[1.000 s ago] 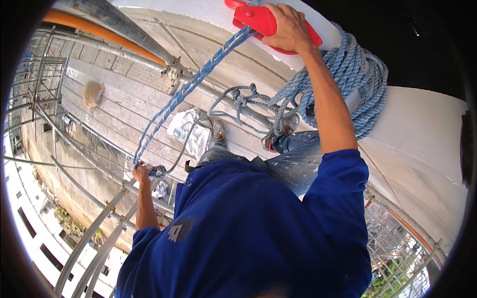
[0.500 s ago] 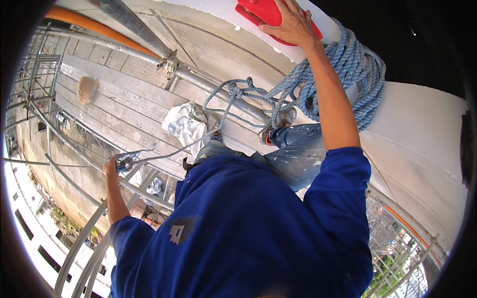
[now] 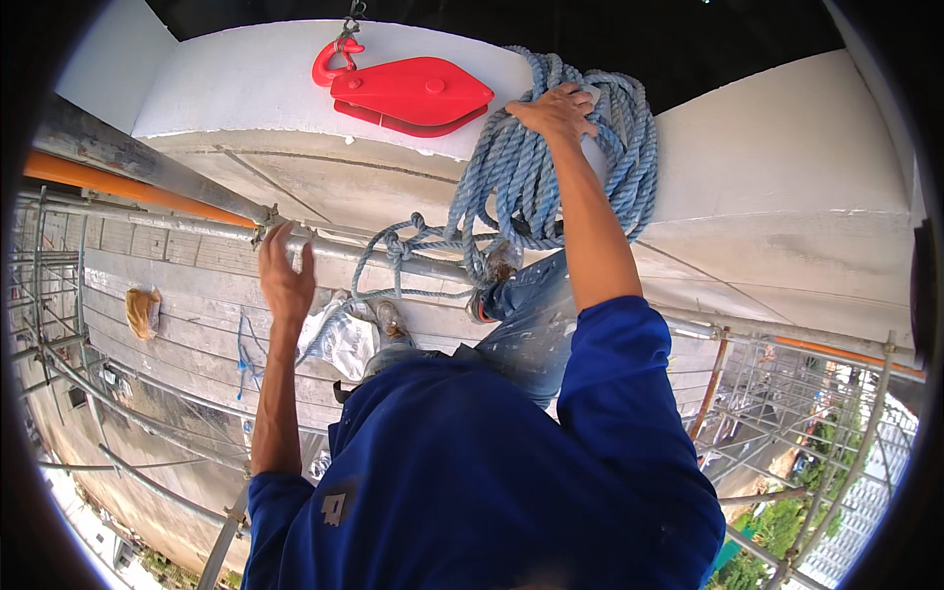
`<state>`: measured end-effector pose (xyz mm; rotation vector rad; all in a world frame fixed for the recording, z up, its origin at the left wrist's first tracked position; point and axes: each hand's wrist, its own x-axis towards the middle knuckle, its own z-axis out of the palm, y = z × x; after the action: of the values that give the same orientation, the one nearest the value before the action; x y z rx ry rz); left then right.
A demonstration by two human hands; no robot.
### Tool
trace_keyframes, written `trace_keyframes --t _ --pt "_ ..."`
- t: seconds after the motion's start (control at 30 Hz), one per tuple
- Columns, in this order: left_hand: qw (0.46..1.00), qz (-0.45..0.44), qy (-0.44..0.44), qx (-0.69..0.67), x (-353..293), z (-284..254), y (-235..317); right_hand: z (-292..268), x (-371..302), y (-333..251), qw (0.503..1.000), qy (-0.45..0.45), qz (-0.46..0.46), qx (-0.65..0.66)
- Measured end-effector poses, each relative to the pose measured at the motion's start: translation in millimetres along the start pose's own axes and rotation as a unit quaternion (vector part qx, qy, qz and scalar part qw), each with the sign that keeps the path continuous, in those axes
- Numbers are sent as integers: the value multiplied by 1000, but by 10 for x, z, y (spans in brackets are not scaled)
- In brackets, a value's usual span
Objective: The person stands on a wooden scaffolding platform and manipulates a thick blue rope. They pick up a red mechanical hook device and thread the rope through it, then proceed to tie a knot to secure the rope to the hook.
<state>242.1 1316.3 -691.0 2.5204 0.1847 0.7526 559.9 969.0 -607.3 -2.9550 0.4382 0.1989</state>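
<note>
A big coil of blue rope (image 3: 629,147) hangs over the white ledge (image 3: 747,138). On top of it lies my right hand (image 3: 560,113), fingers spread against the strands. Left of that hand, a red pulley block (image 3: 418,90) rests on the ledge, its hook (image 3: 332,64) linked to a metal fitting at the far edge. My left hand (image 3: 285,275) is raised in the air with fingers apart, holding nothing, near a scaffold pipe. Below the coil, a knotted loop of rope (image 3: 396,248) dangles by my shoes. Thin blue strands (image 3: 246,359) trail over the planks.
Scaffold planks (image 3: 192,300) stretch left, bearing a brownish bag (image 3: 143,313) and a crumpled silver-white sack (image 3: 344,339) near my feet. A grey pipe (image 3: 157,162) and an orange pipe (image 3: 128,187) cross at the left. Scaffolding (image 3: 777,423) drops away at the right.
My right hand has left the pulley block and now lies on the rope coil. My left hand has let go of the rope bundle and come up toward the ledge. The view has shifted.
</note>
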Motion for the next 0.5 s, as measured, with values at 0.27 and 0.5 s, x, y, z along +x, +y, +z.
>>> trace_keyframes --t 0.27,0.5 --pt "914 120 -336 195 2250 1030 1691 -216 -47 142 998 -26 3 58" --pt "932 194 -245 185 2133 1404 1096 -405 -531 864 985 -22 -73 153"
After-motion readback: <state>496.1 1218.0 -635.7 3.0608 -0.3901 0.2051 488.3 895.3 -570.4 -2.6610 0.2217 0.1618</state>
